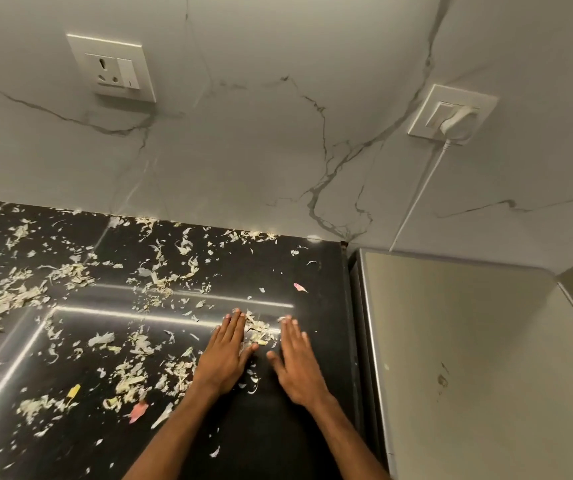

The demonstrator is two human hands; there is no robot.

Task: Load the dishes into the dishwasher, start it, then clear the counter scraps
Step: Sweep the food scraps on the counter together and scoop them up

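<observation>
I see my left hand [224, 355] and right hand [299, 362] flat, fingers straight and together, on the glossy black stone counter [295, 431], apparently flanking a small pile of pale shredded scraps [259, 332].

Worktop [295, 427]: black polished stone, glossy, mirror-like; reflects bright light strips.
Scraps [257, 329]: thin, papery flakes, matt, dry-looking, ragged at the edges.
Wall [278, 150]: white marble-look slab with grey veins, smooth, soft sheen.
Socket [113, 69]: white plastic, smooth, slightly glossy.
Plug [456, 124] and cord [418, 199]: white plastic, smooth.
Metal top [468, 341]: brushed steel-look sheet, satin finish, a few small marks.
</observation>
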